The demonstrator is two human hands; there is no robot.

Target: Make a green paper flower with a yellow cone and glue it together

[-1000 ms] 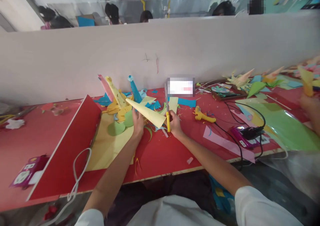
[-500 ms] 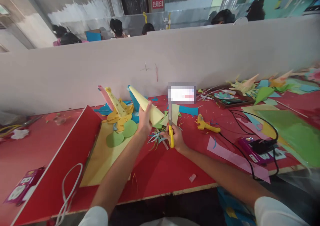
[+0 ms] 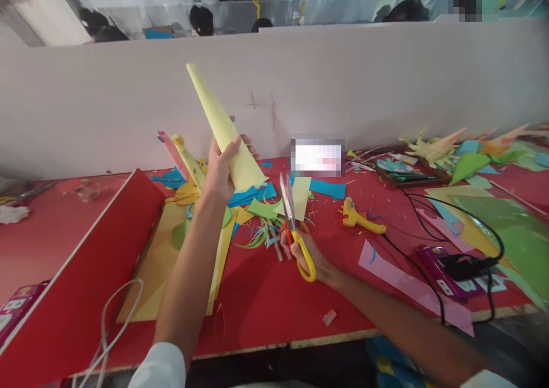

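Observation:
A pale yellow paper cone (image 3: pixel 218 119) is in my left hand (image 3: pixel 223 162), its narrow tip up and leaning left. My fingers wrap round its wide lower part, above the table. In my right hand (image 3: pixel 304 250) is a pair of scissors (image 3: pixel 288 202) with yellow and red handles, blades pointing up and slightly apart. The blades stand apart from the cone, to its right. Green and blue paper strips (image 3: pixel 266 233) lie in a heap left of the scissors. Just behind the blades is a pale yellow paper piece (image 3: pixel 302 196).
A yellow glue gun (image 3: pixel 360 219) lies right of the scissors, its black cord running to a purple box (image 3: pixel 450 273). Pink paper (image 3: pixel 416 282) lies in front. A red divider (image 3: pixel 94 268) stands at left beside yellow paper sheets (image 3: pixel 167 268). A white partition (image 3: pixel 364 84) closes off the back.
My left hand has lifted the cone up and to the left, uncovering the blue paper beneath. In my right hand, the scissors have turned and their blades have parted. The view has shifted slightly.

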